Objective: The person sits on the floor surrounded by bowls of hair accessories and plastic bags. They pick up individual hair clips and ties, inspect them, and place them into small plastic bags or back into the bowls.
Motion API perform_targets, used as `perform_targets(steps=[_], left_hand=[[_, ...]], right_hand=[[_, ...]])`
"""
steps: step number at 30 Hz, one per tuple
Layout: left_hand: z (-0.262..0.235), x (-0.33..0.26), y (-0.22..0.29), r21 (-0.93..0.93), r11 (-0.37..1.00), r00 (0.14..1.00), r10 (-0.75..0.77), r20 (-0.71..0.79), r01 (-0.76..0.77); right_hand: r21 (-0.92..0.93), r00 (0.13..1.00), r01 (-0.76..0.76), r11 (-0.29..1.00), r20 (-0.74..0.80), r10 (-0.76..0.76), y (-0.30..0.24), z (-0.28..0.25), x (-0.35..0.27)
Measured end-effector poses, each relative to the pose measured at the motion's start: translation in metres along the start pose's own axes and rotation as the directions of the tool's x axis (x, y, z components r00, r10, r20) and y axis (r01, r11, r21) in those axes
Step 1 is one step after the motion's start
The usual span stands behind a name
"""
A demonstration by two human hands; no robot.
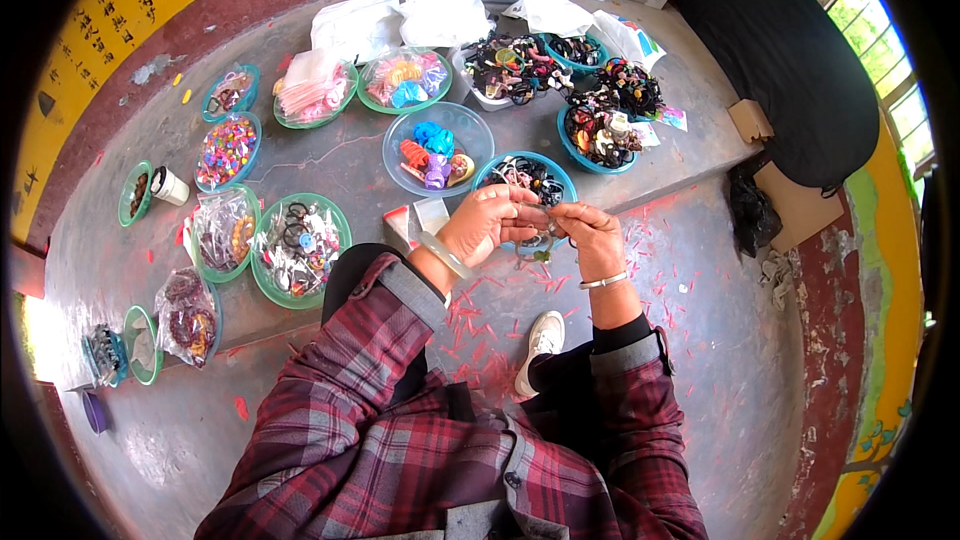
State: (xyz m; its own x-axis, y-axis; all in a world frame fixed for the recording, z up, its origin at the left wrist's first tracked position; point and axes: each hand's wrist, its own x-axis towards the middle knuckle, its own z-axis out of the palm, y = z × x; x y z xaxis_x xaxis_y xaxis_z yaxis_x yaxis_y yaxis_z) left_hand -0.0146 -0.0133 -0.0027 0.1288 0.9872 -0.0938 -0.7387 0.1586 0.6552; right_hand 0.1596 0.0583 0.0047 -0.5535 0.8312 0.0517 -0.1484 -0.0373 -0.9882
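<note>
My left hand [484, 224] and my right hand [592, 236] meet in front of me, just on the near side of a blue basin [566, 180] of dark hair ties. Between them is a small see-through piece [546, 238], perhaps a clear plastic bag, with a greenish bit at its lower end. My right thumb and fingers pinch it from the right. The left fingers are bent around its other side, partly covering it. Its exact kind is too small to make out. Beyond my hands, a clear basin [397, 176] holds blue, orange and purple bundles.
Basins of beads [228, 150], hair ties [600, 135] and bagged goods [316, 90] stand on the raised grey ledge. A green basin [300, 250] of small pieces sits by my left knee. Red scraps [480, 330] litter the floor. At right lies a black bag [752, 205].
</note>
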Motion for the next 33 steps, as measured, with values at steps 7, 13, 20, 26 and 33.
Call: perform_targets(steps=[7, 13, 20, 26, 33], left_hand=[[0.004, 0.002, -0.001, 0.074, 0.997, 0.997, -0.003, -0.078, 0.009], [0.003, 0.003, -0.009, 0.152, 0.988, 0.993, 0.015, -0.114, 0.002], [0.001, 0.006, -0.009, 0.178, 0.984, 0.991, 0.019, -0.131, 0.005], [-0.004, 0.006, -0.012, 0.308, 0.949, 0.977, 0.124, -0.174, -0.065], [0.001, 0.007, -0.020, 0.566, 0.809, 0.969, 0.237, -0.070, -0.157]], right_hand=[[-0.039, 1.000, 0.031, 0.999, 0.004, -0.031, -0.004, 0.004, -0.001], [-0.117, 0.999, 0.041, 0.992, 0.015, -0.039, -0.001, 0.000, 0.000], [-0.050, 0.999, 0.038, 0.998, 0.028, -0.036, 0.000, -0.002, 0.000], [0.097, 0.991, -0.111, 0.989, -0.058, 0.117, -0.012, 0.004, 0.002], [-0.045, 0.993, -0.111, 0.993, 0.023, 0.112, 0.005, 0.003, 0.004]])
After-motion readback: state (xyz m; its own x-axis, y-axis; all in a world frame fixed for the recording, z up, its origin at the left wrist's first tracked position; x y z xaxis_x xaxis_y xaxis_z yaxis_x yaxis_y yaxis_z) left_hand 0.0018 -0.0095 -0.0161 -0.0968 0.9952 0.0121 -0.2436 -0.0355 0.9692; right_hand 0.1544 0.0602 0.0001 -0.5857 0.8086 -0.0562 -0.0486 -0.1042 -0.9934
